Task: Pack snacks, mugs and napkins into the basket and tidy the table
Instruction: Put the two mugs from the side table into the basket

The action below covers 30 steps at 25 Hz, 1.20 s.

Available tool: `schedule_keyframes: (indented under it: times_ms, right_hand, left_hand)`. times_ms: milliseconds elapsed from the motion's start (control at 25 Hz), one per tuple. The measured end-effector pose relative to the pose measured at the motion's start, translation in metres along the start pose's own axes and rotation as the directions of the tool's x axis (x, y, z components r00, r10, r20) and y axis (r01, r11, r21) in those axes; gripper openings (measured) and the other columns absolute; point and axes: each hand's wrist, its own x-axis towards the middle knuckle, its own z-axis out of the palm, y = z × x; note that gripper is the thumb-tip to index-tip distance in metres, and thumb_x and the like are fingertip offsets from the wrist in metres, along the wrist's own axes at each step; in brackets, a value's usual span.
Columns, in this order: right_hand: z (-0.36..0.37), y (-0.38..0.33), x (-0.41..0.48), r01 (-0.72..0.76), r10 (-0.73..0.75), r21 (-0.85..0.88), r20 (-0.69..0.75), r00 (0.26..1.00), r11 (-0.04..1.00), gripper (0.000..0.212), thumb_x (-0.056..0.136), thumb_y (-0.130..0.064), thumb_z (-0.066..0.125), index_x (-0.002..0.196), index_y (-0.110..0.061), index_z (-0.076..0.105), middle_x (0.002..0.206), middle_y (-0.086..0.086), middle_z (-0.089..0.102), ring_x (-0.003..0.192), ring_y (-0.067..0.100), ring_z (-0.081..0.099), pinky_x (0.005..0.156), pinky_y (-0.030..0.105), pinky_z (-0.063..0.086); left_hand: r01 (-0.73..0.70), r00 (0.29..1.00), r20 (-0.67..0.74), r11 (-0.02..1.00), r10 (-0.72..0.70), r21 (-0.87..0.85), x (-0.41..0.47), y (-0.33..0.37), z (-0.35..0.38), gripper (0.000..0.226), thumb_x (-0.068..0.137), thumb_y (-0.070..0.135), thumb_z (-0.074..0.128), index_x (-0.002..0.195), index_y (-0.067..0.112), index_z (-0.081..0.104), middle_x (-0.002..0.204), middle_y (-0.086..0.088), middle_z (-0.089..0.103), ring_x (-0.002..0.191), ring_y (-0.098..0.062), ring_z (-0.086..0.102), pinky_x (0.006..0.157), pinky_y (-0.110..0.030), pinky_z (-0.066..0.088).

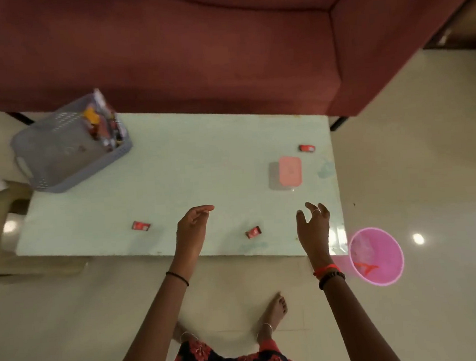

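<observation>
Mostly packed — the basket (69, 148) at the table's (173, 168) far-left corner holds snacks, yet three wrappers (254, 232) and a pink box (289, 171) remain; left hand (193, 226) and right hand (314, 225) hover empty, fingers spread.

Head camera looks steeply down onto the table (173, 171) from above.
</observation>
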Motion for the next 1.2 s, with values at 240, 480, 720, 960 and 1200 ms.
schedule_keyframes:
  times_ms: [240, 480, 720, 960, 1200]
  right_hand:
    - [0.129, -0.106, -0.086, 0.138, -0.135, -0.015, 0.133, 0.982, 0.99, 0.039, 0.096, -0.015, 0.048, 0.133, -0.002, 0.049, 0.151, 0.013, 0.027, 0.134, 0.024, 0.039, 0.098, 0.019, 0.03]
    - [0.262, -0.212, -0.163, 0.272, -0.259, 0.002, 0.319, 0.912, 0.962, 0.039, 0.096, -0.015, 0.047, 0.134, -0.003, 0.048, 0.151, 0.011, 0.028, 0.13, 0.022, 0.044, 0.089, 0.008, 0.028]
    - [0.362, -0.298, -0.213, 0.426, -0.381, 0.014, 0.472, 0.795, 0.905, 0.039, 0.096, -0.014, 0.047, 0.133, -0.004, 0.048, 0.148, 0.011, 0.031, 0.133, 0.023, 0.04, 0.104, 0.02, 0.03]
    - [0.458, -0.361, -0.24, 0.528, -0.424, 0.017, 0.617, 0.663, 0.849, 0.042, 0.096, -0.014, 0.047, 0.136, -0.001, 0.044, 0.144, 0.013, 0.039, 0.133, 0.025, 0.041, 0.109, 0.027, 0.03]
    - [0.54, -0.399, -0.258, 0.602, -0.399, 0.003, 0.752, 0.525, 0.799, 0.043, 0.095, -0.013, 0.046, 0.137, -0.005, 0.044, 0.142, 0.012, 0.042, 0.132, 0.024, 0.043, 0.109, 0.026, 0.031]
  left_hand:
    - [0.022, 0.984, -0.171, 0.989, -0.046, -0.144, 0.005, -0.038, -0.168, 0.022, 0.091, 0.01, 0.049, 0.09, 0.018, 0.069, 0.095, 0.0, 0.066, 0.092, -0.013, 0.055, 0.081, -0.031, 0.044]
    - [-0.014, 0.94, -0.336, 0.979, -0.057, -0.204, 0.023, -0.076, -0.329, 0.02, 0.092, 0.01, 0.049, 0.094, 0.018, 0.067, 0.1, 0.002, 0.065, 0.094, -0.009, 0.056, 0.078, -0.018, 0.042]
    - [0.014, 0.859, -0.49, 0.965, -0.146, -0.263, 0.045, -0.101, -0.43, 0.021, 0.091, 0.013, 0.048, 0.096, 0.019, 0.068, 0.098, 0.008, 0.065, 0.096, -0.008, 0.055, 0.079, -0.017, 0.04]
    - [0.061, 0.769, -0.567, 0.917, -0.296, -0.395, 0.085, -0.113, -0.499, 0.018, 0.09, 0.017, 0.053, 0.097, 0.014, 0.069, 0.099, 0.0, 0.067, 0.099, -0.019, 0.059, 0.08, -0.019, 0.045]
    - [0.045, 0.68, -0.652, 0.907, -0.335, -0.419, 0.135, -0.126, -0.556, 0.018, 0.09, 0.012, 0.048, 0.097, 0.016, 0.065, 0.102, -0.002, 0.064, 0.094, -0.014, 0.054, 0.079, -0.021, 0.044]
